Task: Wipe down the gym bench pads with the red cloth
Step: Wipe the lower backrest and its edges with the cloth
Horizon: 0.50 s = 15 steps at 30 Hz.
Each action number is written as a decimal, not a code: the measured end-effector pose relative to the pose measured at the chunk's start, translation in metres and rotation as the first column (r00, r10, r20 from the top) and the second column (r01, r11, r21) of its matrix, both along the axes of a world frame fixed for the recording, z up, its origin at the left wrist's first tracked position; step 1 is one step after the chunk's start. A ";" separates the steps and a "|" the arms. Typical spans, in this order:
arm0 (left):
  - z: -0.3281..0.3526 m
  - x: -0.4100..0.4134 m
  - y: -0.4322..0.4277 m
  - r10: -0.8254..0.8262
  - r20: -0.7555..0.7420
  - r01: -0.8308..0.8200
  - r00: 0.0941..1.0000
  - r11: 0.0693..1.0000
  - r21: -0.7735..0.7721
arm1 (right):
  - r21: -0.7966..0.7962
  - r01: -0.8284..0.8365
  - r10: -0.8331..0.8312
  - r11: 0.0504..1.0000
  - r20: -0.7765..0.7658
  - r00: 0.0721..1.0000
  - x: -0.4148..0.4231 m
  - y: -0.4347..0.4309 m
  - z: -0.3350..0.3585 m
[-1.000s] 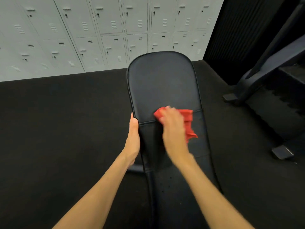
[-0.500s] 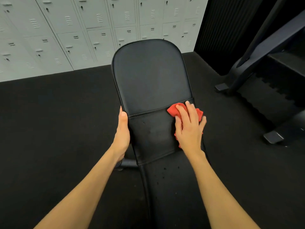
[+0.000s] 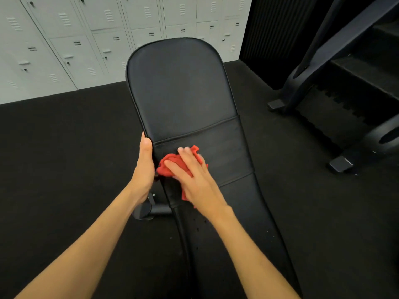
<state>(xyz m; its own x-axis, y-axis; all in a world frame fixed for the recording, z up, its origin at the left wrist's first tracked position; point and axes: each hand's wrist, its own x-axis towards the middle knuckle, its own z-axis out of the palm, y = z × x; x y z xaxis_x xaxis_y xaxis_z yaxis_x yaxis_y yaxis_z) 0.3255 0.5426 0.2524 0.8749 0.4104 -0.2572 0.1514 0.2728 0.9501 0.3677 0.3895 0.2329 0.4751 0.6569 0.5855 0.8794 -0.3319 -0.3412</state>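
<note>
Now the right hand [image 3: 194,175] lies flat, palm down, on the red cloth [image 3: 167,167], fingers straight and a little spread, pressing it against the bench pad [image 3: 179,89]. The cloth is bunched under the palm and shows beyond the fingertips and along the thumb side. It sits on the stitched band [image 3: 226,152] that crosses the pad, close to the pad's left edge. The right forearm runs up from the lower right, across the nearer, narrower stretch of upholstery [image 3: 237,244].

The left hand [image 3: 143,169] grips the pad's left edge just beside the cloth. Its thumb lies along the top of the edge, pointing away from the person, and the other fingers wrap under the rim, out of sight. The left forearm comes in from the lower left.

Small plates on the pale grey lockers [image 3: 64,39] behind the bench are too small to read.

The pad is black, with a rounded far end. Below the left hand a dark tube of the frame [image 3: 151,210] sticks out sideways over the black floor [image 3: 64,147]. A few dark specks [image 3: 197,229] mark the nearer upholstery. To the right stands a dark machine frame [image 3: 323,50] with slanted beams and a squared foot [image 3: 341,164], well apart from the bench.
</note>
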 end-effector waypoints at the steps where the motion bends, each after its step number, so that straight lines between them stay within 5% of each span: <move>1: 0.000 0.001 0.002 0.027 -0.030 -0.026 0.999 0.999 0.026 | 0.017 0.062 -0.061 0.998 -0.028 0.998 0.017 -0.009 0.005; 4: -0.001 0.001 0.006 0.077 -0.097 -0.072 0.992 0.996 0.051 | 0.140 0.403 -0.343 0.904 -0.325 0.881 0.070 -0.039 0.023; 9: 0.004 -0.004 0.011 -0.008 -0.083 0.010 0.997 1.000 0.023 | 0.254 0.493 -0.247 0.832 -0.626 0.740 0.098 -0.059 0.036; 15: 0.008 -0.007 0.006 -0.006 -0.052 0.007 0.999 1.000 0.017 | 0.254 0.761 -0.347 0.597 -0.774 0.530 0.093 -0.051 0.030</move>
<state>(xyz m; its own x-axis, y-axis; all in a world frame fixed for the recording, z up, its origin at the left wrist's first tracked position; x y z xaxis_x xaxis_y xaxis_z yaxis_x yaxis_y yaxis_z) 0.3188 0.5487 0.2608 0.8633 0.4095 -0.2950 0.2022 0.2549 0.9456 0.4604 0.3384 0.2626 0.9707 -0.1957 0.1391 0.0862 -0.2568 -0.9626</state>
